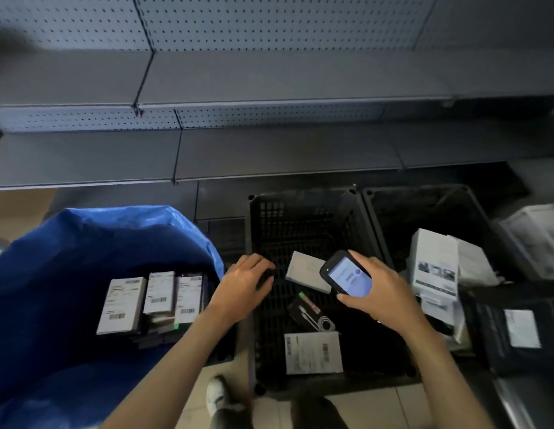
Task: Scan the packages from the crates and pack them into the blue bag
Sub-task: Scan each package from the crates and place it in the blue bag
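Now, head view: the only view, looking down on both hands, the bag and the crates.
Left hand (243,284): palm down, fingers loosely spread and holding nothing, over the left rim of the middle crate (300,218), between that crate and the blue bag (68,243).
Right hand (378,292): wrapped round a scanner (347,274) with its lit screen facing up, held above the middle crate.
Blue bag: stands open at the left, with three labelled packages (152,300) lying side by side inside on a darker stack.
Middle crate: holds a white box (303,269) just beside the scanner, a black cable pack (309,314) nearer the person, and a flat labelled package (313,352) at the near end.
Right crate (402,218): holds a pile of white boxes (435,258).
Step in hand: probably between items, with the free hand placed to take the next package for scanning. I cannot tell whether any of the three in the middle crate is already scanned.
Next move: the left hand needs to grasp one package, likely the white box nearest it, turn its barcode towards the scanner, and then carry it left into the bag.
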